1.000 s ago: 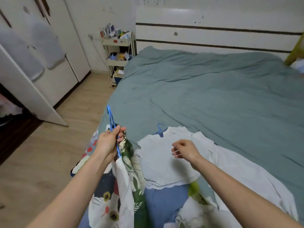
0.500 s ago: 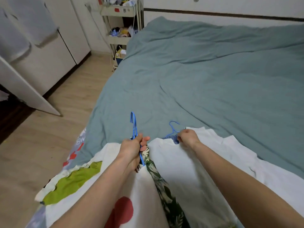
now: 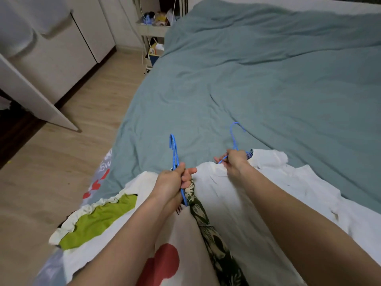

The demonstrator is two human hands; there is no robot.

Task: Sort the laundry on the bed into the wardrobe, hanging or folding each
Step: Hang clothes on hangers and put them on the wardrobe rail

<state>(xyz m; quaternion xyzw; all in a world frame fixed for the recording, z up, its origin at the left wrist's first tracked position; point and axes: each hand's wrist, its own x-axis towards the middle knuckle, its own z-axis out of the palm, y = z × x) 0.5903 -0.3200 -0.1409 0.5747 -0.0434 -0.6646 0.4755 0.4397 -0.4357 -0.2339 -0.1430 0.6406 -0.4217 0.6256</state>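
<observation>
My left hand (image 3: 173,182) grips the neck of a blue hanger (image 3: 174,149) whose hook points up; a green leaf-print garment (image 3: 214,234) and a white one with a red patch (image 3: 165,263) hang from it. My right hand (image 3: 233,162) pinches a second blue hanger (image 3: 235,135) at the collar of a white shirt (image 3: 268,203) that lies on the teal bed (image 3: 268,79). A white piece with a lime-green panel (image 3: 92,221) lies at the bed's near left edge.
The wardrobe (image 3: 61,58) stands at the left with one door (image 3: 37,100) swung open over the wooden floor (image 3: 61,162). A small white shelf cart (image 3: 154,27) full of items stands by the bed's far left corner.
My right hand reached forward to the second hanger, took hold of it and lifted its hook off the bed. My left hand kept hold of its hanger. The view came closer and lower.
</observation>
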